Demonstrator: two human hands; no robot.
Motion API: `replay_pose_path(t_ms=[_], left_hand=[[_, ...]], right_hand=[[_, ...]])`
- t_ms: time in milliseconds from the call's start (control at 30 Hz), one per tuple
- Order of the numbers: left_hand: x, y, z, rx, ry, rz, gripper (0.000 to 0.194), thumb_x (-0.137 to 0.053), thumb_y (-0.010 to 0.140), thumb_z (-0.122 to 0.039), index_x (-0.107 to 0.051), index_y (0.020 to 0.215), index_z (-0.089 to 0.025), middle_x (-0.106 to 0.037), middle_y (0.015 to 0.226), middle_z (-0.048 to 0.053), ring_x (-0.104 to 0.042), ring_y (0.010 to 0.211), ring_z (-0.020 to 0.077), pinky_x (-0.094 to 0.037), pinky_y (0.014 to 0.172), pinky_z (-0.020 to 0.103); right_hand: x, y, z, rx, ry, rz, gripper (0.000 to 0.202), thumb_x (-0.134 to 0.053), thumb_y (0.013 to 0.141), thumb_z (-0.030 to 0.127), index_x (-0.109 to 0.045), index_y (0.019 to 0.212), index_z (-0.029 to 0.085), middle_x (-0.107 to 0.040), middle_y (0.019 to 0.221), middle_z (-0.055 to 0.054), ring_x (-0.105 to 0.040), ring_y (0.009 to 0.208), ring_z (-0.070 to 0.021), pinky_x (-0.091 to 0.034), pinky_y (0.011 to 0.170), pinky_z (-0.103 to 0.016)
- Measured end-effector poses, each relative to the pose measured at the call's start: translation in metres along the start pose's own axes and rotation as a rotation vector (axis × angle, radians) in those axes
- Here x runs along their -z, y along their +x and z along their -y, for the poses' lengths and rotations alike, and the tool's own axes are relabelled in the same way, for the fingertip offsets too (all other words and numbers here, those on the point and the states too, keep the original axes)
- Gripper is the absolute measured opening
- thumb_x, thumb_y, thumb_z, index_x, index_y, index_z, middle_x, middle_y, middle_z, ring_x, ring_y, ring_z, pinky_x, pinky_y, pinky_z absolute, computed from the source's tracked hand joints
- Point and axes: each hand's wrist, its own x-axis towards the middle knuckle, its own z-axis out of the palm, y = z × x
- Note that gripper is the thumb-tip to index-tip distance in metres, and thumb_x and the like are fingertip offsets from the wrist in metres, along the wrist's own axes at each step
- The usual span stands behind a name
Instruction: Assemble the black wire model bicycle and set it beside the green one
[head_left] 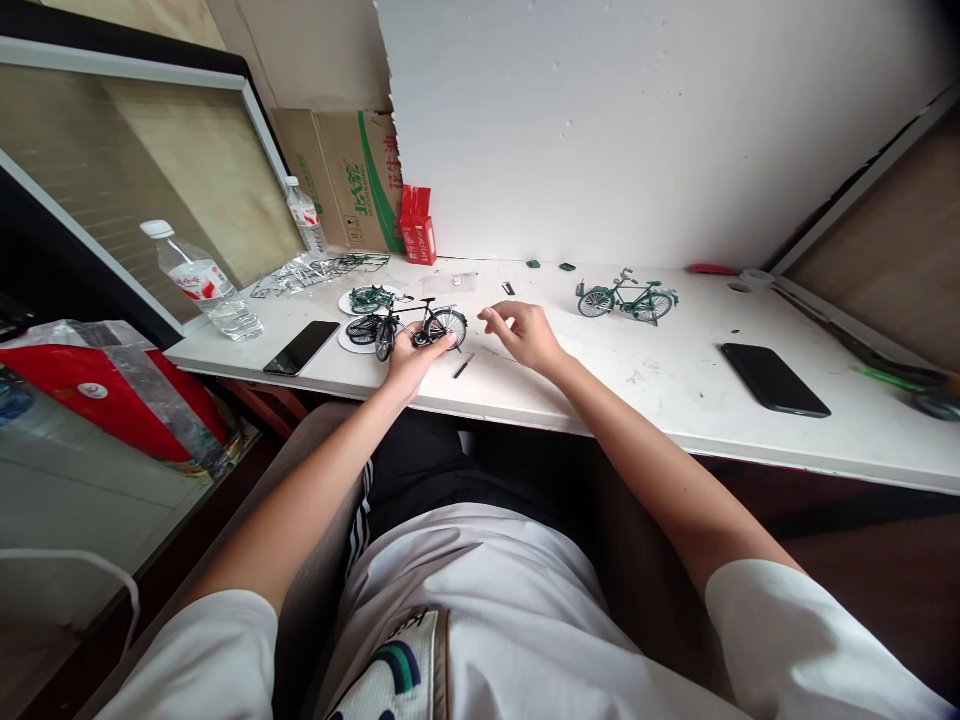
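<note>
My left hand [414, 358] holds a black miniature bicycle [424, 325] by its lower part, over the white table. To its right, my right hand [521, 333] is raised with thumb and fingers pressed together; whatever they hold, if anything, is too small to make out. Behind the held bicycle, a round white dish [346, 342] carries black model parts, and a second dish beyond it bears green parts [369, 298]. A small dark stick [463, 367] lies between my hands. Farther right stands a green miniature bicycle [634, 300].
Phones lie at left [301, 347] and right [775, 379]. Two water bottles [206, 285] [306, 215], silvery wrap [289, 277], a red box [418, 226] and a carton [337, 180] stand at the back left. A white panel [600, 130] rises behind the table.
</note>
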Motion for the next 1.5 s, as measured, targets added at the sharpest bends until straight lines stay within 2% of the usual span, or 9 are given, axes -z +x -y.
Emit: replay_pose_path(t_ms=[167,267,433,600,800,1000,1200,1367,1500], left_hand=[[0.001,0.001,0.003,0.007,-0.012,-0.03,0.063,-0.105,0.057,-0.041,-0.065,0.101,-0.018,-0.077,0.1,0.007,-0.076,0.095,0.0212,-0.065,0.089,0.037],[0.001,0.001,0.002,0.02,0.014,-0.037,0.064,-0.104,0.056,-0.041,-0.065,0.101,-0.018,-0.077,0.1,0.007,-0.075,0.094,0.0216,-0.063,0.084,0.035],[0.0,0.0,0.001,0.009,0.075,-0.048,0.061,-0.103,0.058,-0.043,-0.066,0.101,-0.018,-0.077,0.101,0.008,-0.074,0.093,0.0217,-0.059,0.078,0.032],[-0.001,0.0,-0.001,0.005,0.074,-0.027,0.06,-0.103,0.056,-0.042,-0.069,0.099,-0.017,-0.077,0.102,0.008,-0.073,0.09,0.0203,-0.058,0.074,0.029],[0.0,0.0,0.0,0.001,0.082,0.005,0.056,-0.103,0.059,-0.041,-0.069,0.097,-0.017,-0.077,0.1,0.007,-0.073,0.089,0.0202,-0.057,0.073,0.029],[0.001,0.0,-0.001,0.006,0.091,0.014,0.054,-0.103,0.061,-0.041,-0.07,0.097,-0.017,-0.077,0.099,0.008,-0.074,0.089,0.0212,-0.057,0.073,0.029],[0.001,0.001,0.0,-0.01,0.107,0.017,0.054,-0.102,0.061,-0.043,-0.07,0.096,-0.017,-0.077,0.098,0.008,-0.075,0.09,0.0207,-0.057,0.073,0.028],[0.002,0.002,0.003,-0.007,0.112,0.002,0.054,-0.102,0.062,-0.043,-0.071,0.098,-0.018,-0.078,0.1,0.008,-0.075,0.09,0.0207,-0.057,0.073,0.028],[0.001,0.0,0.001,-0.004,0.107,0.013,0.054,-0.102,0.062,-0.043,-0.071,0.098,-0.017,-0.078,0.1,0.008,-0.074,0.09,0.0212,-0.057,0.074,0.029]], right_hand=[[0.018,0.005,-0.021,-0.041,-0.206,0.234,0.024,-0.071,0.101,0.035,-0.085,0.093,0.018,-0.083,0.095,-0.01,-0.071,0.08,-0.0242,-0.05,0.074,-0.035],[0.019,0.003,-0.026,-0.096,-0.306,0.326,0.014,-0.073,0.094,0.021,-0.087,0.09,0.021,-0.084,0.095,-0.008,-0.07,0.075,-0.0227,-0.046,0.07,-0.034],[0.019,0.001,-0.022,-0.166,-0.397,0.386,0.008,-0.08,0.09,0.023,-0.088,0.09,0.023,-0.084,0.094,-0.009,-0.067,0.07,-0.0223,-0.044,0.068,-0.034],[0.007,0.0,-0.026,-0.145,-0.437,0.348,0.005,-0.081,0.09,0.022,-0.083,0.085,0.022,-0.082,0.093,-0.011,-0.068,0.074,-0.0248,-0.046,0.067,-0.035],[-0.004,-0.003,-0.029,-0.122,-0.508,0.357,0.02,-0.075,0.091,0.016,-0.068,0.072,0.021,-0.078,0.086,-0.016,-0.066,0.07,-0.0258,-0.045,0.063,-0.036],[-0.003,0.001,-0.026,-0.101,-0.169,0.178,0.007,-0.068,0.092,0.013,-0.074,0.094,0.017,-0.08,0.091,-0.01,-0.069,0.077,-0.0226,-0.052,0.074,-0.034],[-0.002,0.006,-0.026,-0.129,0.145,0.01,0.024,-0.076,0.096,0.039,-0.083,0.099,0.016,-0.084,0.112,-0.014,-0.075,0.094,-0.0264,-0.059,0.087,-0.04],[-0.003,0.006,-0.025,-0.316,0.417,0.014,0.045,-0.089,0.083,0.061,-0.086,0.095,0.018,-0.082,0.128,-0.014,-0.074,0.102,-0.0281,-0.059,0.068,-0.034],[-0.004,0.005,-0.023,-0.461,0.638,0.034,0.051,-0.098,0.07,0.059,-0.085,0.1,0.02,-0.081,0.12,-0.011,-0.071,0.102,-0.0235,-0.055,0.063,-0.026]])
